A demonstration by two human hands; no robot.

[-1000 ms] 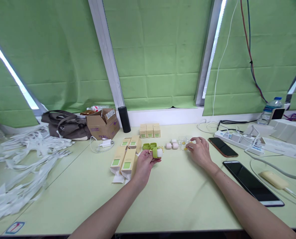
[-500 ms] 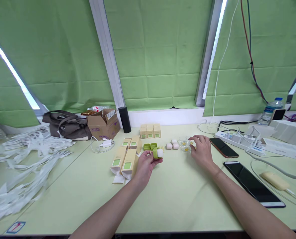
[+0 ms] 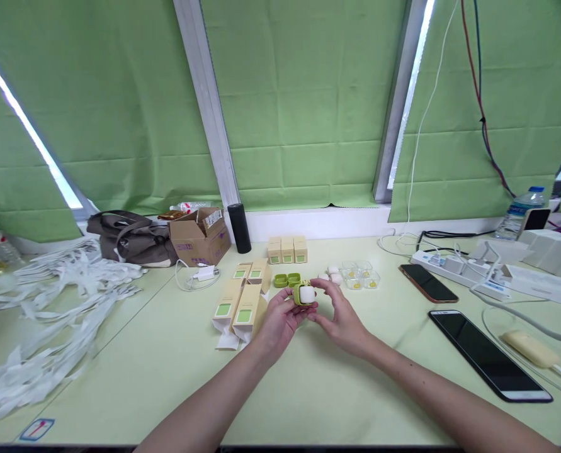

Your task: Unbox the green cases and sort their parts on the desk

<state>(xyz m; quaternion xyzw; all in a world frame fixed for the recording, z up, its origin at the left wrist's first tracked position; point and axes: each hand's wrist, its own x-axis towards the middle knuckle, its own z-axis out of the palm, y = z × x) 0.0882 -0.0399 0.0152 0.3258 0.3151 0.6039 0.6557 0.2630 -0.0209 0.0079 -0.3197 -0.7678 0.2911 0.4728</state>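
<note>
While left hand (image 3: 280, 319) pinches small rounded green-and-white case (image 3: 307, 294), right hand (image 3: 345, 321) flanks it, fingers parted; slack pinch could drop it.

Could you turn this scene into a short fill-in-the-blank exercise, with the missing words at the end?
1. The left hand holds a small case whose colour is ____.
2. At the back of the table, the small cartons standing in a row number ____.
3. In the picture, the black cylinder stands to the ____ of the cardboard box.
4. The cap of the bottle on the right is coloured ____.

Missing words: green; three; right; blue.
</note>
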